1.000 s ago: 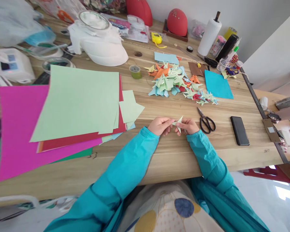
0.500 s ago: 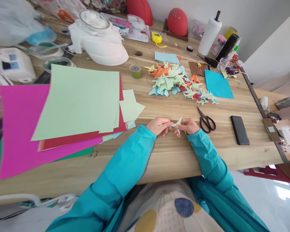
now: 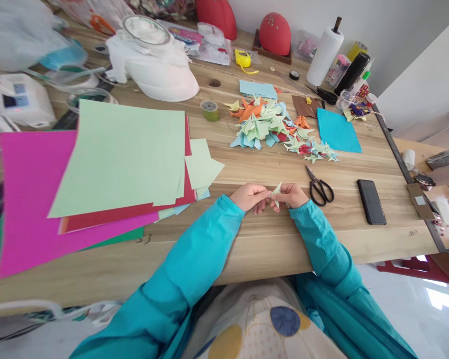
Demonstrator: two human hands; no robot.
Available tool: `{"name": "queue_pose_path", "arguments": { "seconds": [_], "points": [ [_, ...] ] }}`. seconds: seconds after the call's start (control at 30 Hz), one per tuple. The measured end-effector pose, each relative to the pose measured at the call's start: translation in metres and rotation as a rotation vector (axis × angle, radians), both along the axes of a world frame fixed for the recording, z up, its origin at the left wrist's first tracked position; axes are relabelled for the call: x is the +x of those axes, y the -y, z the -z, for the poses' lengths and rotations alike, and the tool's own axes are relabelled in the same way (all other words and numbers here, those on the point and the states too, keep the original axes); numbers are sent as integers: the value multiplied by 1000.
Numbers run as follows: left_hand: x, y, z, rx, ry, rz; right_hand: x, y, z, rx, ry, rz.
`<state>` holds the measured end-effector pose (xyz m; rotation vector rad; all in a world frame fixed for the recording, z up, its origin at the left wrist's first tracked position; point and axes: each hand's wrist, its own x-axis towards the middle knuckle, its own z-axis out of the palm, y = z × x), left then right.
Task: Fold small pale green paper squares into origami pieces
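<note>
A small pale green folded paper crane, its points sticking up and down, is held between my two hands just above the wooden table. My right hand pinches its body between thumb and fingers. From the other side my left hand grips its left tip, the fingers covering that part. Beyond my hands lies a heap of folded paper cranes in green, orange, blue and red. Black-handled scissors rest right of my right hand.
Large sheets of green paper over red and magenta ones cover the left, with small green squares beside them. A black phone lies at the right. Farther back are a thread spool, a blue sheet and a yellow tape measure.
My left hand has shifted slightly right, toward my right hand, and now covers the left tip of the crane. The things on the table have stayed put.
</note>
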<state>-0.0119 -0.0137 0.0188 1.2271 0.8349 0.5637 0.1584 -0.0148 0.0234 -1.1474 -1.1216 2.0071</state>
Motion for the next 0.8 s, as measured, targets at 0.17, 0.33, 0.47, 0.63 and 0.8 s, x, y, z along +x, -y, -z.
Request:
{"name": "queue_pose_path", "arguments": {
  "seconds": [0.17, 0.33, 0.47, 0.63, 0.8],
  "points": [
    [0, 1, -2, 6, 21, -39, 1, 0, -2, -39, -48, -7],
    [-1, 2, -6, -27, 31, -15, 2, 0, -3, -32, -6, -25],
    [-1, 2, -10, -50, 17, 0, 1, 1, -3, -6, 23, -52],
    [-1, 3, -9, -42, 26, 9, -2, 2, -3, 52, 24, -60],
    [-1, 2, -7, -85, 56, 16, -2, 1, -4, 32, 20, -62]
  ]
}}
